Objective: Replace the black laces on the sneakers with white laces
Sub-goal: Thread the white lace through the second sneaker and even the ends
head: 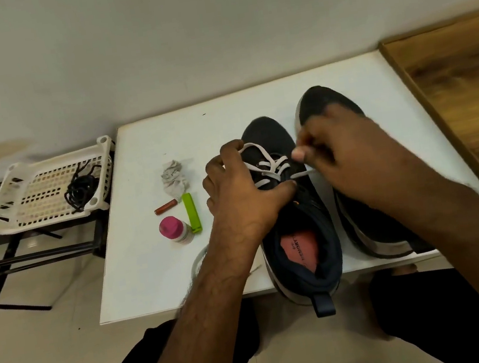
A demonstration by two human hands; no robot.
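Two dark sneakers stand on a white table [158, 272]. The left sneaker [302, 243] points away from me, its heel over the front edge, with a white lace [266, 165] threaded through its lower eyelets. My left hand [243, 193] grips this shoe's left side, fingers curled over a lace loop and thumb pressing near the tongue. My right hand [348, 153] pinches the white lace end at the shoe's right side. The right sneaker [370, 224] lies partly hidden under my right forearm. Removed black laces [80, 188] lie in a white basket [6, 214].
To the left of the shoes lie a crumpled grey cloth [173, 178], a small brown battery-like cylinder [166, 207], a green clip [192, 212] and a pink-capped bottle [175, 229]. The basket sits on a black rack [27, 257] at left. A wooden surface [460, 95] borders the table at right.
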